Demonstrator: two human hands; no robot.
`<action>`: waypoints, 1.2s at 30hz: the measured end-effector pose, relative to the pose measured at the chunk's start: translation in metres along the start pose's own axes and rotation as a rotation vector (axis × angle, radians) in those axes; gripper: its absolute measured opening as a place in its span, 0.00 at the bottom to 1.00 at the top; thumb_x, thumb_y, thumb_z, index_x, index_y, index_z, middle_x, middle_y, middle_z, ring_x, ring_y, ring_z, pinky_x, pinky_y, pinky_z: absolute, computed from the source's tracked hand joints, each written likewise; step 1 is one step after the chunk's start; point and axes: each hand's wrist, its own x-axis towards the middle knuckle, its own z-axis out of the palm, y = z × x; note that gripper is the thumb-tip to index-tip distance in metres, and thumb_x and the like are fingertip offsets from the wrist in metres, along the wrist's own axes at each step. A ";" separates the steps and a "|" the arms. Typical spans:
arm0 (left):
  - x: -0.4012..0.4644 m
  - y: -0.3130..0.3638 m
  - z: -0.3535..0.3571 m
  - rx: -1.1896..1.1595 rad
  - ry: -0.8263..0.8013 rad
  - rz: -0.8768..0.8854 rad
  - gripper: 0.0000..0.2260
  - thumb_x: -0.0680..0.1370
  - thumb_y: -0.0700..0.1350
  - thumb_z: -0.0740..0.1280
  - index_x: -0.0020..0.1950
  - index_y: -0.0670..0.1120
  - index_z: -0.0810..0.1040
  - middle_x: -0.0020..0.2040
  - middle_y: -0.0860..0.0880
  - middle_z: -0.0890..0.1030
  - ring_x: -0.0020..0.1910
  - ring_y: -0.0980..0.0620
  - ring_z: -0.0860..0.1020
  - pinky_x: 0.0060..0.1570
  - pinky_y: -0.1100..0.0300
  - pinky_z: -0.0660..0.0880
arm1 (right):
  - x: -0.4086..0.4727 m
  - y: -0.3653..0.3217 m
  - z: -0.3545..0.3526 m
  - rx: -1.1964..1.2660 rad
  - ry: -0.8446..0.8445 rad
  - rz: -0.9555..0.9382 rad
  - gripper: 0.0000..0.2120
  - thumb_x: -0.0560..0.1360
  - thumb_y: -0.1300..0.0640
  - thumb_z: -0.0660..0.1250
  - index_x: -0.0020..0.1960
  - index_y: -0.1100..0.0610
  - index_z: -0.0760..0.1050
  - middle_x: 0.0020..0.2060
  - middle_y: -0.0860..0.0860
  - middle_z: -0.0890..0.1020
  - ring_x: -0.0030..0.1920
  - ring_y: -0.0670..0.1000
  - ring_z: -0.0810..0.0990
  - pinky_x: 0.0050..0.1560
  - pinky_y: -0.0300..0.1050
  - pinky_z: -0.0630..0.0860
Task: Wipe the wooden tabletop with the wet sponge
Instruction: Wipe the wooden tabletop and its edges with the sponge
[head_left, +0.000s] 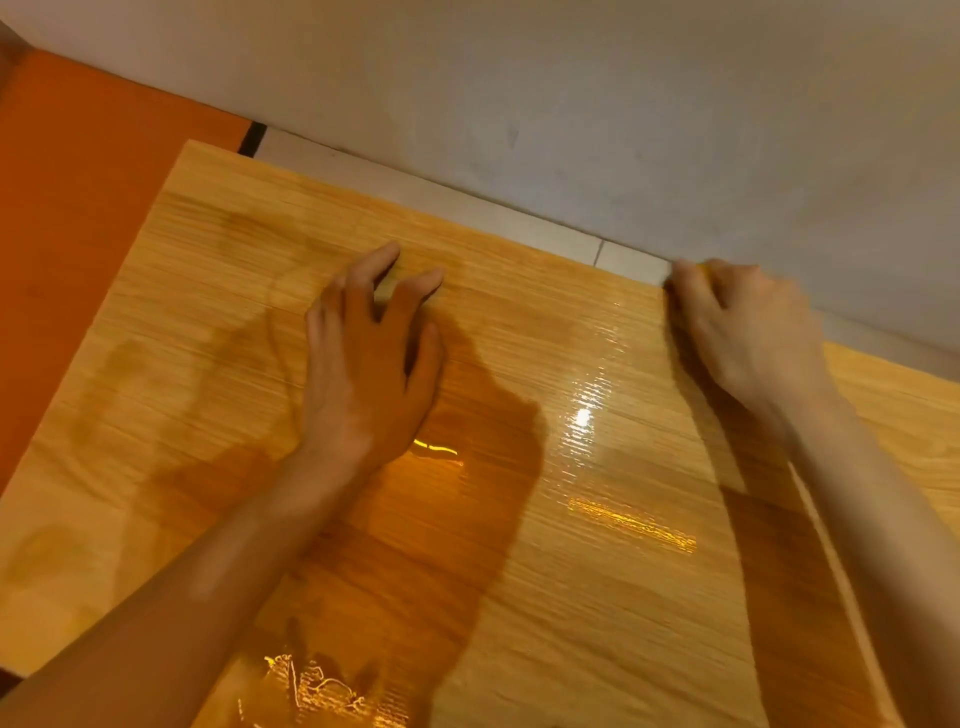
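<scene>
The wooden tabletop (597, 597) fills most of the view, with a glossy wet band running down its middle right. My right hand (748, 332) is at the table's far edge near the wall, fingers curled down and blurred. A small yellow sliver of the sponge (705, 267) shows above its fingertips; the rest of the sponge is hidden under the hand. My left hand (369, 358) lies palm down on the tabletop left of centre, fingers spread, holding nothing.
A grey wall (571, 104) runs along the far side, with a pale tiled ledge (467, 202) between it and the table. An orange surface (78, 208) borders the table's left edge. Darker damp patches mark the left part of the wood.
</scene>
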 end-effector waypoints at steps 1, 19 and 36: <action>0.001 -0.001 0.001 0.010 -0.002 0.001 0.17 0.82 0.48 0.60 0.71 0.49 0.74 0.74 0.43 0.67 0.72 0.41 0.68 0.68 0.46 0.63 | -0.005 0.007 -0.004 -0.016 0.030 0.024 0.23 0.82 0.46 0.52 0.37 0.60 0.71 0.41 0.67 0.80 0.40 0.65 0.74 0.43 0.51 0.63; -0.012 -0.093 -0.051 0.019 -0.044 -0.111 0.24 0.83 0.50 0.57 0.76 0.39 0.66 0.76 0.38 0.64 0.74 0.40 0.65 0.71 0.45 0.61 | -0.004 -0.087 0.043 -0.046 0.197 -0.102 0.17 0.83 0.52 0.50 0.53 0.62 0.72 0.49 0.62 0.78 0.51 0.62 0.72 0.55 0.55 0.66; -0.016 -0.093 -0.040 0.043 0.023 -0.098 0.21 0.84 0.47 0.58 0.74 0.40 0.67 0.76 0.40 0.65 0.74 0.40 0.65 0.69 0.45 0.63 | 0.022 -0.099 0.025 -0.012 -0.156 0.008 0.19 0.80 0.46 0.52 0.43 0.58 0.73 0.49 0.66 0.80 0.50 0.66 0.76 0.46 0.51 0.68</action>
